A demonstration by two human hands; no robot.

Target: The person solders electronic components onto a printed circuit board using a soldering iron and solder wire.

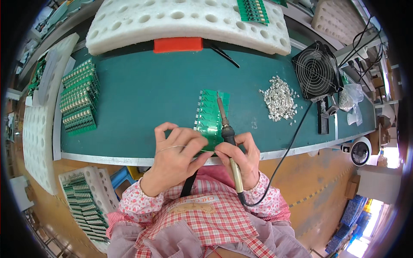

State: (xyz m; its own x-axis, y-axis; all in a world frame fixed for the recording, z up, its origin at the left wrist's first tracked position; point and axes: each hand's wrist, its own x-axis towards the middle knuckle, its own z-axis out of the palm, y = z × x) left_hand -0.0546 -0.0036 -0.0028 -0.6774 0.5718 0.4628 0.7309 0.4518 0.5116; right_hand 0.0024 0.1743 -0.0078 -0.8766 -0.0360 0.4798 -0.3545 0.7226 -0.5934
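Observation:
A green circuit board panel (208, 112) lies on the bench near its front edge, a row of small metal parts along its left side. My left hand (172, 159) is closed on a thin solder wire (173, 147), which runs across its fingers toward my right fingertips. In my right hand (244, 158) is a soldering iron (228, 134), its handle passing under the fingers and its tip pointing away from me over the board's right part. My two hands nearly meet at the board's near end. Whether the right fingertips also pinch the wire is hard to make out.
Stacked circuit boards (80, 98) stand at the left. A pile of small metal parts (279, 99) lies at the right, before a black fan (317, 71). Behind are a white foam block (180, 26), a red piece (178, 44) and black tweezers (224, 56). The iron's cable (289, 150) trails right.

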